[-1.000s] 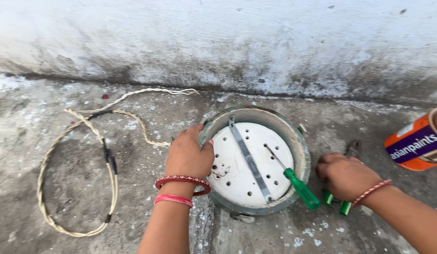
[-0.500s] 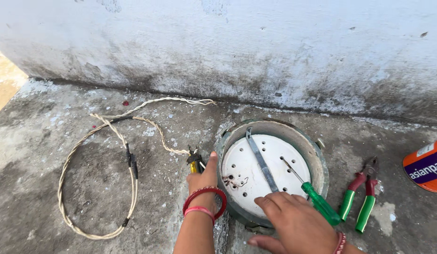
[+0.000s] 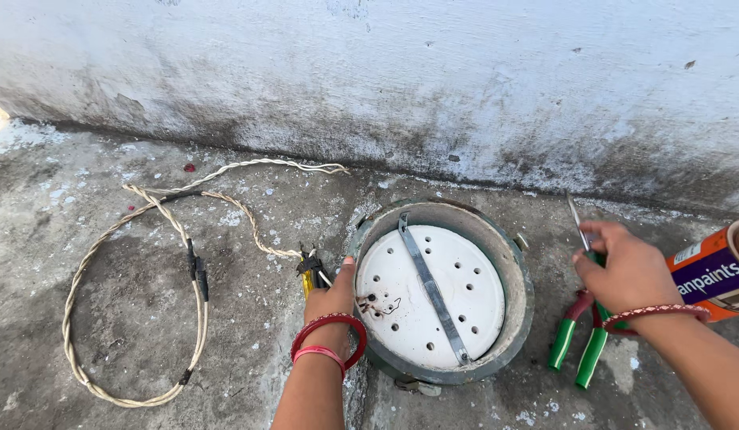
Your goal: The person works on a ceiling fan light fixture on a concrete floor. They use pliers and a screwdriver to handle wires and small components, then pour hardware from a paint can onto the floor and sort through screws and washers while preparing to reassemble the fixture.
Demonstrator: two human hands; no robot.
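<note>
- The ground is a rough grey concrete floor (image 3: pixel 130 318), flecked with white chips; behind it stands a whitewashed wall (image 3: pixel 385 80), stained dark along its foot.
- A round green appliance base (image 3: pixel 441 291) lies on the floor, its white perforated plate (image 3: pixel 465 295) up, crossed by a metal strap (image 3: pixel 431 288).
- The left hand (image 3: pixel 338 299) presses on the base's left rim, fingers flat rather than curled, red bangles (image 3: pixel 328 338) at the wrist.
- The right hand (image 3: pixel 624 271) hovers to the right of the base, apart from it, clenched on a thin screwdriver (image 3: pixel 577 223) whose shaft points up.
- Green-handled pliers (image 3: pixel 576 350) lie just under that hand.
- A braided cord (image 3: pixel 130 279) loops on the left; its end reaches a yellow tool (image 3: pixel 310 275) beside the left hand.
- An orange can (image 3: pixel 716 275) lies at the right edge.
</note>
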